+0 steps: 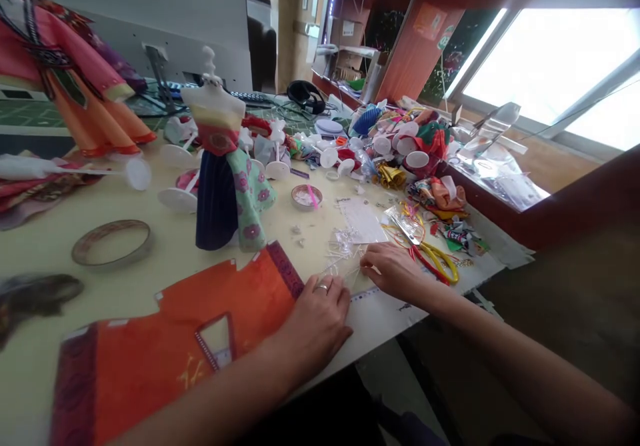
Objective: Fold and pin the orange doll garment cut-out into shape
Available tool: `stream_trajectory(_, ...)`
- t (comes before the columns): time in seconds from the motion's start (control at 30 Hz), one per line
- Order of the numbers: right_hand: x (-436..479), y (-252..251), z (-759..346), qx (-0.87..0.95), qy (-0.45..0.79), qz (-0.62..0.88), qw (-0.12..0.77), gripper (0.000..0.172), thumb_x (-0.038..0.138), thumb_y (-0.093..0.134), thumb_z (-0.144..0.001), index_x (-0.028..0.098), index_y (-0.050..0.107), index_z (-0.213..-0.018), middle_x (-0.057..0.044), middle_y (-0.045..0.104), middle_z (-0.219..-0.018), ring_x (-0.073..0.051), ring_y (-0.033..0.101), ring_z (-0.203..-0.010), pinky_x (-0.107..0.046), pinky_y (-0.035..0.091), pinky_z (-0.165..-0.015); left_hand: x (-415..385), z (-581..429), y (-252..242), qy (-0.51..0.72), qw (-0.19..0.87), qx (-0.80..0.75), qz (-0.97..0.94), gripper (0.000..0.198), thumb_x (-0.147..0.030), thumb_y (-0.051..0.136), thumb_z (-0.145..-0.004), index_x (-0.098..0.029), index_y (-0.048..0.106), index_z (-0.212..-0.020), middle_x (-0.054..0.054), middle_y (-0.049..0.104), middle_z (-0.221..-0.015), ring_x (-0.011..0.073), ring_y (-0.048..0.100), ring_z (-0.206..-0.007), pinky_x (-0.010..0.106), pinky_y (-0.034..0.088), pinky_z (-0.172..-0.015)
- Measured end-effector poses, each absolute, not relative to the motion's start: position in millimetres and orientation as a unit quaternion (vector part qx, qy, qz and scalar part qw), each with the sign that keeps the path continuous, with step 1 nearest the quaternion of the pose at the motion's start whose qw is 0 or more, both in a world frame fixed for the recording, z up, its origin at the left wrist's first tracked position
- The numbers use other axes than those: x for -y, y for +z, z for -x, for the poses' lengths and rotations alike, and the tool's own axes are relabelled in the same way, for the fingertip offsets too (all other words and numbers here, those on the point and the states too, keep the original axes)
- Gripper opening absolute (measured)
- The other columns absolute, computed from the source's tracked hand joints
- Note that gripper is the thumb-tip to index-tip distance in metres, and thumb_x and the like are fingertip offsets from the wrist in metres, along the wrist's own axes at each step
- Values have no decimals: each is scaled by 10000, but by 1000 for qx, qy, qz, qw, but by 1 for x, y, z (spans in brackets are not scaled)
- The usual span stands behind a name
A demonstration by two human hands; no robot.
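Pressing flat on the orange printed garment piece (175, 346) at lower centre, the left hand (317, 319) lies open; the right hand (393, 271) curls narrowly beside wispy clear strands (345, 249), its hold unclear. The piece looks light and limp, best taken by its edge; yellow-handled scissors (440, 263) lie right, a miniature dress on a stand (220, 166) above.

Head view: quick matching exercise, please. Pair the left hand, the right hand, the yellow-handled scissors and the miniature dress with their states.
Things:
1. left hand
2. right hand
3. yellow-handled scissors
4. miniature dress

States:
A. lying to the right of the right hand
B. wearing a ring
C. standing upright on a stand
D. at thin white strands

Pairs: 1-B, 2-D, 3-A, 4-C
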State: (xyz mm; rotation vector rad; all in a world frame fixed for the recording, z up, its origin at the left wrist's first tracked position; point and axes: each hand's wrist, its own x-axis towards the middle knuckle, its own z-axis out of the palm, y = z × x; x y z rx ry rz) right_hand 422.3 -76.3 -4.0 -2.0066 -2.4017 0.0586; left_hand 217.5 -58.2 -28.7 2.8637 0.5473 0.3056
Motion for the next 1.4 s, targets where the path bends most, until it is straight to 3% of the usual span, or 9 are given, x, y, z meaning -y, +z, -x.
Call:
stream_trajectory(0.33, 70, 1, -422, 767, 31, 639, -40, 101, 129, 533, -800, 156, 570, -710, -44, 604, -764, -162, 541, -734, -270, 338, -679, 58, -215, -34, 94, 109, -191, -971, 427, -380, 514, -845, -71, 523, -1141, 190, 500, -1234, 333, 438, -1153, 474, 315, -996)
stream_trajectory(0.77, 72, 0, -422, 758, 39, 650, -40, 56, 132, 530, -772, 151, 571, -739, -32, 594, -766, -148, 532, -725, -262, 332, -710, 57, -214, -37, 101, 105, -187, -971, 444, -400, 515, -839, -77, 529, -1144, 186, 513, -1228, 335, 449, -1149, 479, 314, -1001)
stream_trajectory(1.13, 66, 6, -423, 757, 63, 648, -64, 82, 128, 549, -753, 156, 595, -691, -16, 615, -698, -125, 526, -662, -229, 314, -612, 56, -215, -34, 88, 103, -187, -973, 455, -409, 503, -841, -77, 526, -1150, 188, 500, -1241, 332, 446, -1149, 482, 298, -1014)
stream_trajectory(1.4, 66, 9, -419, 768, 32, 634, -84, 100, 150, 536, -798, 148, 609, -731, -39, 630, -758, -144, 552, -727, -249, 346, -690, 56, -215, -33, 85, 103, -182, -974, 455, -414, 497, -844, -83, 529, -1155, 184, 507, -1226, 329, 450, -1143, 486, 301, -1008)
